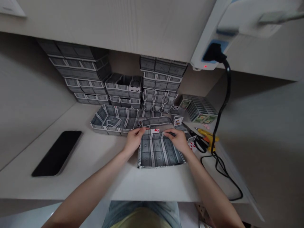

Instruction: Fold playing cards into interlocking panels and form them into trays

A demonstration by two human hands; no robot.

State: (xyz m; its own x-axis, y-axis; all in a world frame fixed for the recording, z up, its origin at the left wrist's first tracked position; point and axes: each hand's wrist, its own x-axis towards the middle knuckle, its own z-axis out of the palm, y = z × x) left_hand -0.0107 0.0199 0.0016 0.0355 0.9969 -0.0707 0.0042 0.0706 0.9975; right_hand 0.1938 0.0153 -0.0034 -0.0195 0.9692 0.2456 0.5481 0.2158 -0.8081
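Note:
In front of me on the desk is a box made of playing cards (158,150), its grey patterned card backs facing me. At its far left corner my left hand (135,139) pinches the rim between thumb and fingers. My right hand (177,139) grips the same far edge near the right corner. Between both hands a red heart card (155,130) shows along that edge. Just behind lies a narrow card strip (156,121). To the left stands a larger open card tray (115,118) with loose folded cards inside.
Stacked card boxes (83,74) line the back left, with another stack (161,79) at back centre. Packs of cards (201,109) stand at right. Scissors (200,144), a yellow glue gun (207,136) and its black cable (226,91) lie right. A phone (58,153) rests left.

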